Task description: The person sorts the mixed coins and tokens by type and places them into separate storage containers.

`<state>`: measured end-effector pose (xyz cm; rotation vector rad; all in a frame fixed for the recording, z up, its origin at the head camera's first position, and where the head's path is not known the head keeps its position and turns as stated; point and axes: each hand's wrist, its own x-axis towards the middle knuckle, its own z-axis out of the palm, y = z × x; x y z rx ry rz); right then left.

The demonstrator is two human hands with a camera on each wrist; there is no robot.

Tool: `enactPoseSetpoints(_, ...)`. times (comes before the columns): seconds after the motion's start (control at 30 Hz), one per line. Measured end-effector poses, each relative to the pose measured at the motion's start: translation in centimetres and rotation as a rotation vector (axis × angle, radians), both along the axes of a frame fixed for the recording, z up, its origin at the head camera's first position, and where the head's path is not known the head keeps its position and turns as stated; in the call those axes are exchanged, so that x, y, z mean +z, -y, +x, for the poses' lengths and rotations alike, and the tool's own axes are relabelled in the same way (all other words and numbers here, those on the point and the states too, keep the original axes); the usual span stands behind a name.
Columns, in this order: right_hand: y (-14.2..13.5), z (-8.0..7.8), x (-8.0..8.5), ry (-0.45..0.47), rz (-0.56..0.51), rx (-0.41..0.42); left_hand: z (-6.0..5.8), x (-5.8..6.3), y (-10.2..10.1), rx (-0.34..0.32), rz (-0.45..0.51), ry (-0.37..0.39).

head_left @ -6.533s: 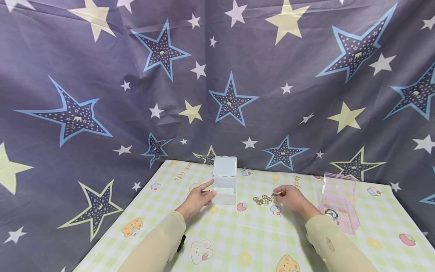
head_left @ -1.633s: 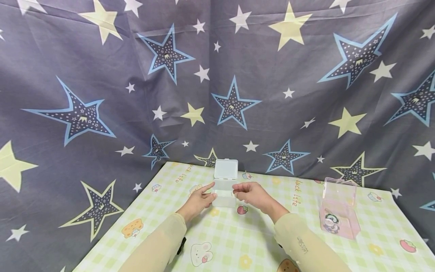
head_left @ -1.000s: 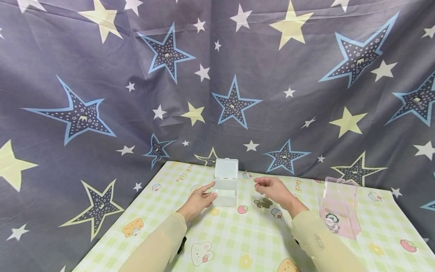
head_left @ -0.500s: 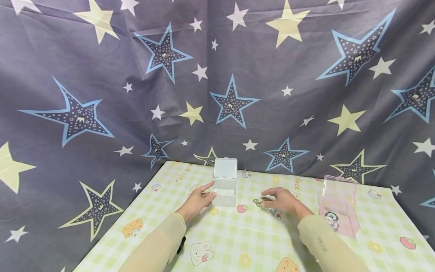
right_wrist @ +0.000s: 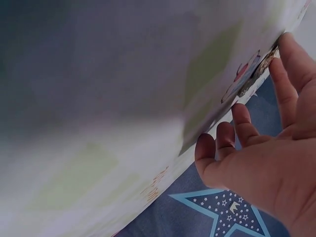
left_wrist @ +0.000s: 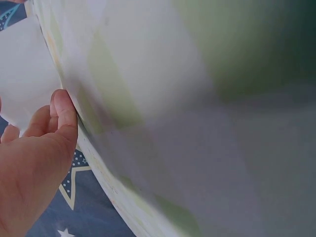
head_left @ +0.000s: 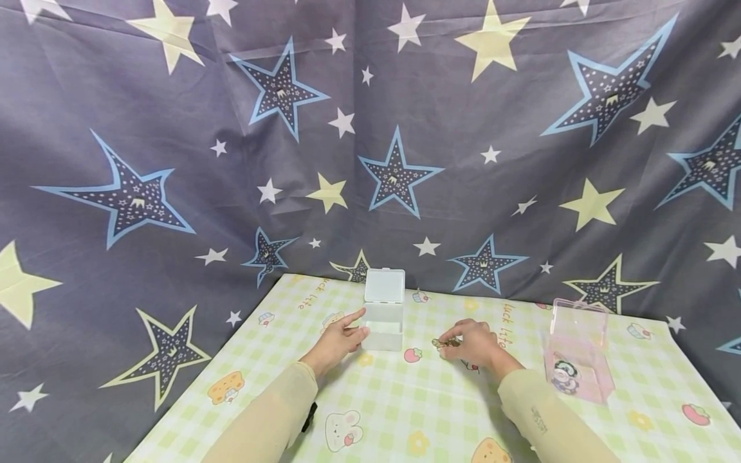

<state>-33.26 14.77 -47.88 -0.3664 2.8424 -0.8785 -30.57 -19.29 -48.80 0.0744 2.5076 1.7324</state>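
Observation:
In the head view, my left hand (head_left: 337,339) holds the left side of a small white box (head_left: 383,341), thumb near its front corner. The box's hinged lid (head_left: 385,286) stands raised at the back. To the right, my right hand (head_left: 473,341) is low over a small group of gold coins (head_left: 438,343), partly hidden by its fingers. The right wrist view has the thumb and index finger spread apart on either side of the coins (right_wrist: 262,64), close to the cloth. Behind the fingers (left_wrist: 64,106) in the left wrist view, the box wall (left_wrist: 27,64) appears.
A clear pink box (head_left: 596,379) with its lid raised stands at the right, with a dark-and-white round item (head_left: 565,377) in it. A checked, printed cloth (head_left: 417,411) covers the table. A star-patterned curtain (head_left: 324,154) hangs behind.
My right hand went from the white box back to the coins and lowered over them, shifting slightly left in the last half second. Fewer coins show than earlier. My left hand stays at the box.

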Motion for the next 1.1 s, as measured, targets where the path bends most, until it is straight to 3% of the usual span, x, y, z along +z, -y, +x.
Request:
enactPoseSetpoints(0.4,0.7,-0.2,-0.3,-0.039,-0.002,-0.040,-0.1,-0.1,0.0,0.008,-0.013,-0.007)
enactPoseSetpoints(0.63,1.1,-0.2,-0.1,0.009,-0.194,-0.009,0.1,0.0,0.0,-0.001,-0.013,-0.016)
enactPoseSetpoints(0.8,1.2,-0.2,0.2,0.022,-0.256,0.022,0.0,0.0,0.0,0.001,-0.014,-0.012)
enactPoseSetpoints(1.1,1.2,-0.2,1.0,0.085,-0.397,-0.018,-0.1,-0.2,0.1,-0.003,-0.010,-0.012)
